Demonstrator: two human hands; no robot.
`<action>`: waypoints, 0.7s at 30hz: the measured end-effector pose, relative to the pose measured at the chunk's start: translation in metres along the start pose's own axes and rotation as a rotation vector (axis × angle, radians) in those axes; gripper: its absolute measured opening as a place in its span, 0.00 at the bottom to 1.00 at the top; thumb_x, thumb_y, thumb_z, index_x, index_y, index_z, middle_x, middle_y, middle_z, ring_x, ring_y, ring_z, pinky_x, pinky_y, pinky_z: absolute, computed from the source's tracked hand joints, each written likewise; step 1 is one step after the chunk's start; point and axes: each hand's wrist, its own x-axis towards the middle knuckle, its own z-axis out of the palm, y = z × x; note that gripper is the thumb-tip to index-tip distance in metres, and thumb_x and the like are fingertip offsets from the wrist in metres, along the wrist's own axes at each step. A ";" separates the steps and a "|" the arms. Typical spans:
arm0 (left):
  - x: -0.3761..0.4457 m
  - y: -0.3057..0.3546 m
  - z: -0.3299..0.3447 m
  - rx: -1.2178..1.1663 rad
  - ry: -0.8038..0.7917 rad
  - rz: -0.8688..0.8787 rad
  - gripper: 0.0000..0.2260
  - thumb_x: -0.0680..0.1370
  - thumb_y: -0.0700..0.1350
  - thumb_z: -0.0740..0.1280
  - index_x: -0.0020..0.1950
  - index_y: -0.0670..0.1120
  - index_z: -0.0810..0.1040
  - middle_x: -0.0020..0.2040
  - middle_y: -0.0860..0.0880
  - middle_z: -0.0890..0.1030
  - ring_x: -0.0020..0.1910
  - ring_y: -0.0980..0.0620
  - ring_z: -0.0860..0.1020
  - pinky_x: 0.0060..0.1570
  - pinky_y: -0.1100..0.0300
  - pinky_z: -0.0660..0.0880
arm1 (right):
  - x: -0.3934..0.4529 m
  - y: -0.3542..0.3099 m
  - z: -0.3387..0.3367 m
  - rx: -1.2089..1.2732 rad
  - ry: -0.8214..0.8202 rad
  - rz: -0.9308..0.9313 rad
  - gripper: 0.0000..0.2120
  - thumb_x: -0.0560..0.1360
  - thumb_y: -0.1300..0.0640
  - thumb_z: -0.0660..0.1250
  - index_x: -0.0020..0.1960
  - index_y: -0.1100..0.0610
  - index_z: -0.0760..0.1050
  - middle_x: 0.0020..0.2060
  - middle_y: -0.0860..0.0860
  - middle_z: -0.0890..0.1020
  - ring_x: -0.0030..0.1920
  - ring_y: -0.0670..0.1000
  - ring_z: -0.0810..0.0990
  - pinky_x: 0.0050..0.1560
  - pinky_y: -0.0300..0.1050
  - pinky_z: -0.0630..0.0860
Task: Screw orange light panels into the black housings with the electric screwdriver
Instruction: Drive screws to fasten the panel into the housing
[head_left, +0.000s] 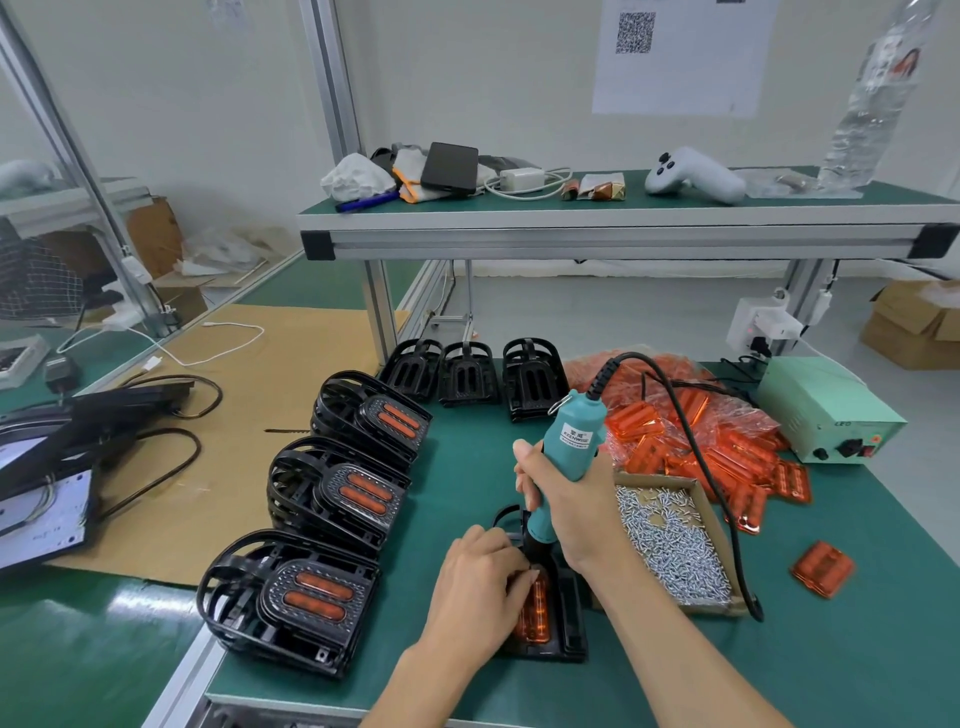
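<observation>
A black housing (570, 618) lies flat on the green mat near the front edge, with an orange light panel (535, 613) seated in it. My left hand (478, 587) presses on the panel and housing with its fingers curled over the top. My right hand (566, 499) grips the teal electric screwdriver (576, 436) upright, its black tip down at the panel's upper end; the tip itself is hidden behind my left fingers. A black cable (696, 452) runs from the tool's top.
Three stacks of finished housings with orange panels (311, 592) stand at left. Empty housings (467, 371) line the back. A cardboard tray of screws (675, 540), a pile of orange panels (696, 431), one loose panel (823, 569) and the power supply (826, 410) sit at right.
</observation>
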 end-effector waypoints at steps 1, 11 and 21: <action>0.000 0.000 0.000 0.012 0.003 -0.002 0.08 0.79 0.53 0.69 0.42 0.53 0.82 0.40 0.59 0.72 0.41 0.53 0.70 0.42 0.54 0.73 | 0.000 -0.001 0.001 -0.002 -0.002 0.005 0.25 0.73 0.36 0.76 0.33 0.56 0.75 0.25 0.56 0.77 0.34 0.56 0.81 0.43 0.55 0.80; -0.001 0.003 -0.003 0.087 0.016 0.020 0.09 0.78 0.54 0.69 0.40 0.54 0.79 0.39 0.58 0.71 0.40 0.54 0.70 0.42 0.57 0.72 | -0.004 -0.005 0.000 0.014 0.043 -0.014 0.19 0.75 0.44 0.76 0.33 0.53 0.75 0.26 0.55 0.77 0.32 0.56 0.79 0.40 0.50 0.79; 0.001 0.008 -0.006 0.119 0.010 0.018 0.07 0.81 0.52 0.64 0.47 0.51 0.78 0.44 0.55 0.73 0.44 0.52 0.73 0.47 0.56 0.71 | -0.004 -0.025 -0.006 0.148 0.140 -0.012 0.14 0.72 0.48 0.75 0.33 0.52 0.76 0.27 0.58 0.76 0.29 0.54 0.75 0.36 0.46 0.76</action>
